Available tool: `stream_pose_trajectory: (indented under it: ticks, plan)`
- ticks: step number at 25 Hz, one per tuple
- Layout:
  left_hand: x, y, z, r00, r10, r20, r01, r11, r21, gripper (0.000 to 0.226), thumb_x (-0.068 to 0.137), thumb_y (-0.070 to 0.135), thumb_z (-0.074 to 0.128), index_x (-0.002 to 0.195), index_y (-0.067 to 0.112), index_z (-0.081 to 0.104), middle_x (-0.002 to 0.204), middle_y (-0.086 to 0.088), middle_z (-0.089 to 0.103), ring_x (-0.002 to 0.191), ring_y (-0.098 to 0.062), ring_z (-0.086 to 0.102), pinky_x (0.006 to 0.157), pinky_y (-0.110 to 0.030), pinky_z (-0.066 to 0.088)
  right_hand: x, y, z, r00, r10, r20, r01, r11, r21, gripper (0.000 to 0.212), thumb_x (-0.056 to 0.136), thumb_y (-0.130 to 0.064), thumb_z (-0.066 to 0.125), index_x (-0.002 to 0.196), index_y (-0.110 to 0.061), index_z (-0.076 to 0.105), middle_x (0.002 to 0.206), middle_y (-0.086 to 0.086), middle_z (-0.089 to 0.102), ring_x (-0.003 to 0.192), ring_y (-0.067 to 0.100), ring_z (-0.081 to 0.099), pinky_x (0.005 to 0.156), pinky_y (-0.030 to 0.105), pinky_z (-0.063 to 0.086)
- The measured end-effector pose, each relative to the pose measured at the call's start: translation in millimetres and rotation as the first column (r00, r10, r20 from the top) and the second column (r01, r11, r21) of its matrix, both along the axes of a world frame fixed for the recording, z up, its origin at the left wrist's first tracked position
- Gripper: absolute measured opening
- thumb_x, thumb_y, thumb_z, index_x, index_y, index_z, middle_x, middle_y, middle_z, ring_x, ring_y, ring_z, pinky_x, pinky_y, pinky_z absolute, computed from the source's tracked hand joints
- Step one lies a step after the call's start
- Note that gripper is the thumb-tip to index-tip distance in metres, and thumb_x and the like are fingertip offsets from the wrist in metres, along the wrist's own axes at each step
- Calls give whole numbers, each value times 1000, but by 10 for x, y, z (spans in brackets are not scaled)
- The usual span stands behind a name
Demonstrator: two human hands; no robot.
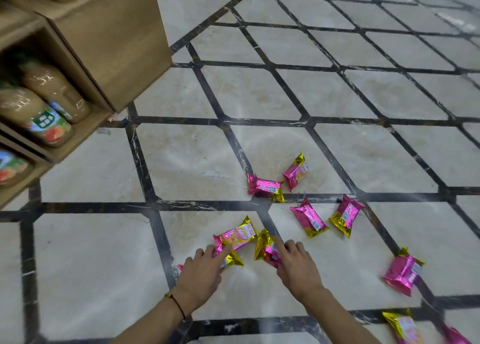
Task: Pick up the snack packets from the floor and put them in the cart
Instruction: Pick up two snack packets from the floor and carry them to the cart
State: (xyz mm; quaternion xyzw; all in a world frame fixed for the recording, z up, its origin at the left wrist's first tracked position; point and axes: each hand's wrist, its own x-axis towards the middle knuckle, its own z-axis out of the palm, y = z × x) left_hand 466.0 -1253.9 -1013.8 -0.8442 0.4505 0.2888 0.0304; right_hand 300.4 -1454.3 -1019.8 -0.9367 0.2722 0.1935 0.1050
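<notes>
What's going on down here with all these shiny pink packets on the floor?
A person is gathering snack packets off the tiled floor. The right hand grips one packet, while the left hand lies open over a second packet beside it. Several more packets lie scattered to the right. No cart is in view. A wooden shelf of bottles stands at the left.

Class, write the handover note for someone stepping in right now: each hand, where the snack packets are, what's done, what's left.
Left hand: fingers stretched onto a face-up packet, touching.
Right hand: fingers curled on a tilted packet; grip unclear.
At least six more packets lie scattered on the floor ahead and right.
Cart not in view.
Done: none visibly carted.
Left: all of them.
</notes>
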Motion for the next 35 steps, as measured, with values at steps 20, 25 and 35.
stream_pose_trajectory:
  ticks: [20, 25, 35]
  plan:
    - [-125, -1224, 6074, 937, 333, 109, -273, 889, -369, 54, 103, 45, 40, 152, 37, 19, 116, -5, 50, 92, -29, 65, 69, -38, 54, 138, -582, 6278, 870, -310, 382, 350, 936, -38, 56, 98, -48, 43, 150, -38, 24, 108, 6, 49, 100, 26, 50, 71, 37, 49]
    - [-244, -1472, 7005, 943, 303, 136, -211, 863, -459, 58, 102, 43, 43, 153, 29, 19, 126, -10, 54, 97, -27, 65, 71, -34, 51, -16, -732, 7271, 823, -383, 420, 434, 901, -29, 64, 92, -46, 50, 149, -38, 21, 112, 6, 49, 101, 26, 51, 71, 37, 49]
    - [-621, -1772, 8056, 985, 106, 139, 1, 792, -610, 58, 99, 45, 46, 149, 28, 22, 118, -8, 56, 95, -34, 64, 73, -39, 50, -565, -541, 8252, 727, -469, 502, 600, 789, -133, 63, 88, -51, 51, 144, -33, 28, 118, 8, 52, 101, 29, 58, 74, 39, 49]
